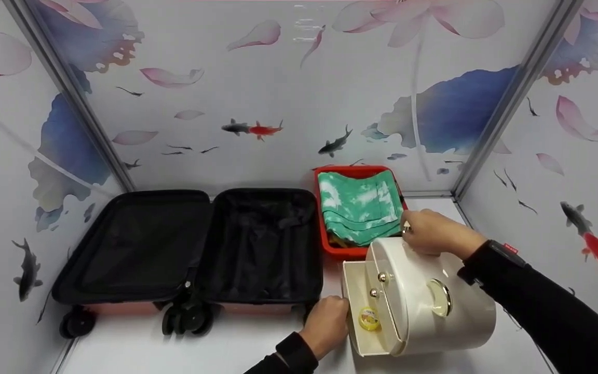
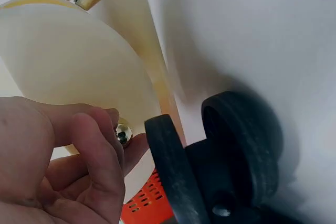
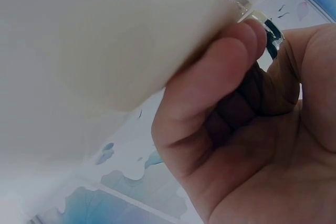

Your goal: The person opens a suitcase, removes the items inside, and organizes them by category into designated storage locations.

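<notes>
A cream storage box [image 1: 449, 317] with rounded sides stands at the right in the head view. Its lower drawer [image 1: 377, 340] is pulled out to the left, and a small round yellow container [image 1: 369, 318] lies inside. My left hand [image 1: 326, 323] is at the drawer's front. The left wrist view shows its fingers pinching a gold knob [image 2: 123, 133]. My right hand [image 1: 434, 232] is at the far upper side of the box, its fingers curled around a shiny gold handle [image 3: 273, 35]. Two more gold knobs [image 1: 382, 277] show on the other drawer fronts.
An open suitcase [image 1: 262, 309] with black lining lies left of the box; its black wheels [image 1: 198, 317] face me, close to my left hand. Behind the box sits a red basket [image 1: 343, 253] holding folded green-and-white cloth [image 1: 361, 208]. Patterned walls [image 1: 288, 88] enclose the table.
</notes>
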A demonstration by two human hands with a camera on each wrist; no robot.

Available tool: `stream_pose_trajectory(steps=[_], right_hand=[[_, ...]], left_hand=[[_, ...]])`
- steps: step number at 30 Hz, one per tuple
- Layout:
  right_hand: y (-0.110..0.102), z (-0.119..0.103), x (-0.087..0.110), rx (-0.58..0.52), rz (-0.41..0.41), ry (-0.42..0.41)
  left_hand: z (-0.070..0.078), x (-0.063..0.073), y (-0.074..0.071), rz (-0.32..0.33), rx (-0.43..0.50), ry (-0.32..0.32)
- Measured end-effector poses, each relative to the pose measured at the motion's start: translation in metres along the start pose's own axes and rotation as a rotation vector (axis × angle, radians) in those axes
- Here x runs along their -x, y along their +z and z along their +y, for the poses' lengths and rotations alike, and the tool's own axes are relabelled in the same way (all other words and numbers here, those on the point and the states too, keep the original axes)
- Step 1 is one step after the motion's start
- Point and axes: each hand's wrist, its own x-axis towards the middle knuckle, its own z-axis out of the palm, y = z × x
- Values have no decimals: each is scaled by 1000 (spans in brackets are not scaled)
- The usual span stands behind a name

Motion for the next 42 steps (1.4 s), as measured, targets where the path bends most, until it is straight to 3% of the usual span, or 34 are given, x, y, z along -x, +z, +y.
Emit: stream_pose_trajectory(steps=[6,19,24,42], right_hand=[[0,0,1,-73,-34,39],[2,0,0,-108,-43,68],[2,0,-1,-111,-45,74],[3,1,2,-89,-3,41]], left_hand=[[10,-6,5,-14,7,7],[26,-19,13,-15,6,34],[28,-20,14,-1,7,61],[36,-32,21,-69,-34,74]])
